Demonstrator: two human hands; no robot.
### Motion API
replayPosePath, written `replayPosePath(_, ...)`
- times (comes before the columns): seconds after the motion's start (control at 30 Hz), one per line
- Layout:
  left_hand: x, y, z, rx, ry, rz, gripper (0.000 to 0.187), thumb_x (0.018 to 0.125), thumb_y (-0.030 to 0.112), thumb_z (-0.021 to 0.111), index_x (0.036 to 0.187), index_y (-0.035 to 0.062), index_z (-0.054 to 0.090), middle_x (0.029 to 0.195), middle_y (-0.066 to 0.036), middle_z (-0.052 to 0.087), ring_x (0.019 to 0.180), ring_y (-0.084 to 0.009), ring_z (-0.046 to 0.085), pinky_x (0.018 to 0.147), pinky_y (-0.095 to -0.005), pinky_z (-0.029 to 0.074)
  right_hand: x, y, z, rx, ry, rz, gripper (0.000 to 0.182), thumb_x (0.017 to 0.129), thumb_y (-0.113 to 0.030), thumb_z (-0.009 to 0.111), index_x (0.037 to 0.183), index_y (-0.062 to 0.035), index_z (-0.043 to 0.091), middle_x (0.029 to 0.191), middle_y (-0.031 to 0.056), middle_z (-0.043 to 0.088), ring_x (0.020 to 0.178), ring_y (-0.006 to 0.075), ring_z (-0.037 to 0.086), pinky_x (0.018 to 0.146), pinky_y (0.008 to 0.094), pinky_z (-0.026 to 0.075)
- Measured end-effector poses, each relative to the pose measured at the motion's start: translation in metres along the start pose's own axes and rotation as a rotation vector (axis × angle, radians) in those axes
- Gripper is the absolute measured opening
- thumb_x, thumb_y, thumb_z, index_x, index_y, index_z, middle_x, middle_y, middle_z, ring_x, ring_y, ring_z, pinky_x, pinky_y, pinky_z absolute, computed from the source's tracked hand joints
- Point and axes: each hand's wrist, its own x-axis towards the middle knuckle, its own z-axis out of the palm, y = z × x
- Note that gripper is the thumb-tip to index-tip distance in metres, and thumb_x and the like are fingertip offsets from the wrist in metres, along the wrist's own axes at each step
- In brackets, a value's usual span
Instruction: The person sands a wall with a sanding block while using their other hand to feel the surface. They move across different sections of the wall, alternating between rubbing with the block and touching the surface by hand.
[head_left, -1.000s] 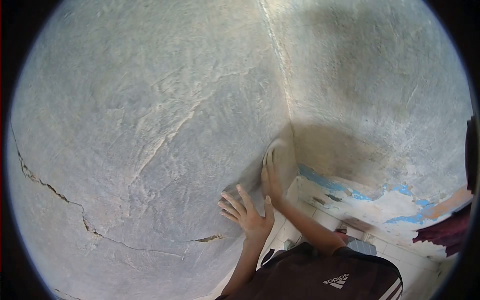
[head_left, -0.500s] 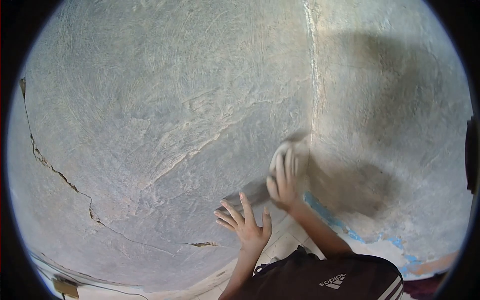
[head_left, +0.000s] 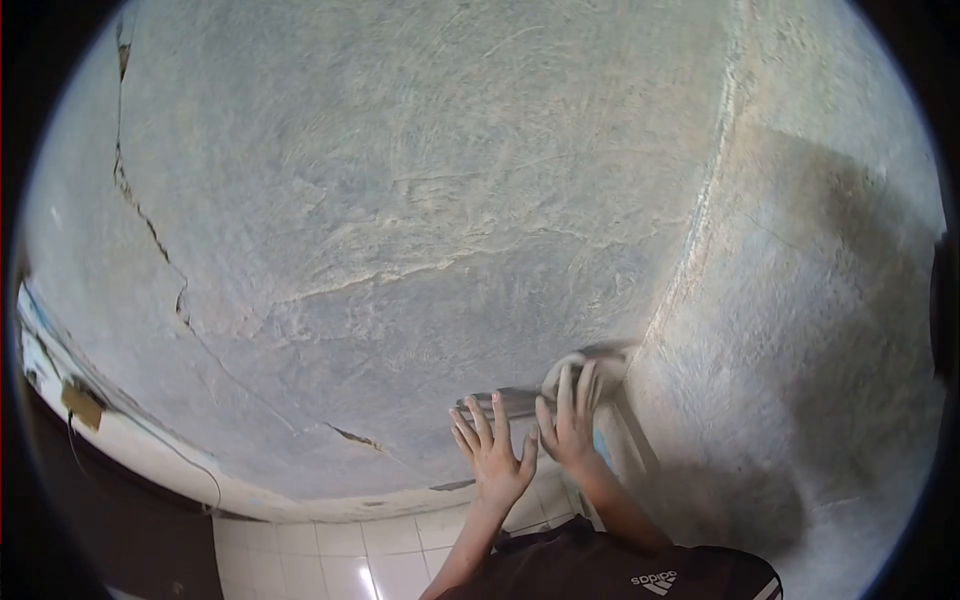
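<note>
My right hand (head_left: 572, 425) presses a pale, rounded, pad-like thing (head_left: 556, 374) against the rough grey plaster wall (head_left: 400, 200), close to the corner. Its fingers lie over the pad and cover most of it; I cannot tell what kind of pad it is. Just to the left, my left hand (head_left: 496, 465) is open with fingers spread, palm toward the wall, holding nothing. The fingertips of that hand are near their own shadow on the plaster.
A second wall (head_left: 740, 370) meets the first along a pale corner seam (head_left: 705, 205). A long crack (head_left: 152, 232) runs down the left side, with a short gap (head_left: 355, 437) lower down. White tiles (head_left: 340, 540) lie below. A brownish box (head_left: 82, 403) with cables is at far left.
My view has shifted, bringing more floor tiles into sight. My right hand and its pad have moved lower, closer beside my left hand, which remains spread.
</note>
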Motion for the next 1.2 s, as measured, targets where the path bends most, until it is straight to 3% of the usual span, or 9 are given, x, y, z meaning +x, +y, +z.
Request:
replayPosePath(0.1,-0.001,0.007,0.004,0.039,0.039,-0.038,0.076,0.092,0.032,0.06,0.152,0.0028,0.024,0.156,-0.032,0.005,0.142,-0.0563,-0.002,0.112,-0.0631,0.009,0.072,-0.013,-0.051,-0.148,-0.001,-0.074,0.073,0.096,-0.034,0.052,0.147,0.0101,0.024,0.148,0.0434,0.011,0.139,0.0585,0.011,0.111,0.0656,0.01)
replayPosePath(0.17,-0.001,0.01,0.01,0.044,0.091,-0.052,0.076,0.091,0.029,0.061,0.152,0.0025,0.024,0.157,-0.031,0.004,0.143,-0.0549,-0.001,0.112,-0.0621,0.011,0.108,-0.019,-0.068,-0.034,0.188,-0.117,0.074,0.095,-0.033,0.052,0.146,0.0127,0.023,0.149,0.0428,0.011,0.14,0.0571,0.01,0.112,0.0641,0.01)
replayPosePath(0.3,-0.004,0.012,0.016,-0.021,0.138,-0.076,0.074,0.093,0.033,0.057,0.152,0.0028,0.024,0.156,-0.033,0.008,0.142,-0.0563,0.002,0.112,-0.0622,0.012,0.099,-0.008,-0.055,-0.029,0.181,-0.171,0.075,0.095,-0.032,0.054,0.145,0.015,0.022,0.148,0.0433,0.012,0.139,0.0585,0.01,0.112,0.0638,0.012)
replayPosePath(0.47,-0.007,0.016,0.025,-0.073,0.169,-0.107,0.074,0.093,0.031,0.057,0.152,0.001,0.022,0.156,-0.033,0.006,0.142,-0.0563,0.001,0.112,-0.0616,0.014,0.012,-0.004,-0.016,0.122,-0.036,-0.002,0.081,0.093,-0.032,0.057,0.145,0.0154,0.017,0.147,0.0463,0.005,0.137,0.063,0.007,0.11,0.0655,0.015)
replayPosePath(0.63,-0.006,0.02,0.029,-0.094,0.206,-0.122,0.073,0.094,0.024,0.057,0.153,0.0016,0.019,0.156,-0.032,0.003,0.142,-0.0562,0.001,0.113,-0.0596,0.014,0.046,-0.002,-0.04,0.076,-0.018,-0.014,0.081,0.094,-0.032,0.056,0.147,0.0135,0.015,0.148,0.0456,0.003,0.137,0.0624,0.007,0.11,0.0645,0.016)
replayPosePath(0.73,-0.005,0.023,0.027,-0.14,0.222,-0.145,0.073,0.094,0.022,0.056,0.153,0.0017,0.019,0.156,-0.032,0.003,0.142,-0.0555,0.002,0.114,-0.0591,0.013,0.082,-0.012,-0.067,0.14,0.072,-0.049,0.074,0.097,-0.029,0.051,0.149,0.0096,0.015,0.153,0.0387,0.0,0.142,0.055,0.004,0.114,0.0576,0.016)
replayPosePath(0.83,-0.004,0.022,0.025,-0.146,0.246,-0.147,0.073,0.094,0.022,0.056,0.153,0.0018,0.018,0.157,-0.032,0.003,0.142,-0.055,0.002,0.114,-0.059,0.013,0.087,-0.012,-0.074,0.204,0.037,-0.08,0.075,0.095,-0.031,0.055,0.147,0.0108,0.02,0.149,0.0435,0.005,0.139,0.0595,0.008,0.111,0.0621,0.018)
replayPosePath(1.03,-0.004,0.019,0.021,-0.15,0.259,-0.115,0.071,0.095,0.021,0.054,0.153,0.0012,0.018,0.157,-0.031,0.003,0.143,-0.0534,0.001,0.114,-0.0585,0.012,0.031,0.003,-0.017,0.085,0.04,-0.061,0.077,0.094,-0.033,0.056,0.146,0.0124,0.021,0.148,0.0439,0.009,0.139,0.06,0.01,0.11,0.0656,0.016)
replayPosePath(1.2,-0.004,0.021,0.007,-0.18,0.229,-0.106,0.069,0.095,0.017,0.054,0.152,-0.0011,0.02,0.157,-0.032,0.004,0.144,-0.0507,0.003,0.115,-0.0573,0.011,0.1,-0.02,-0.061,-0.021,0.109,-0.142,0.075,0.095,-0.032,0.055,0.146,0.0114,0.021,0.15,0.0412,0.012,0.141,0.0554,0.011,0.112,0.0643,0.014)
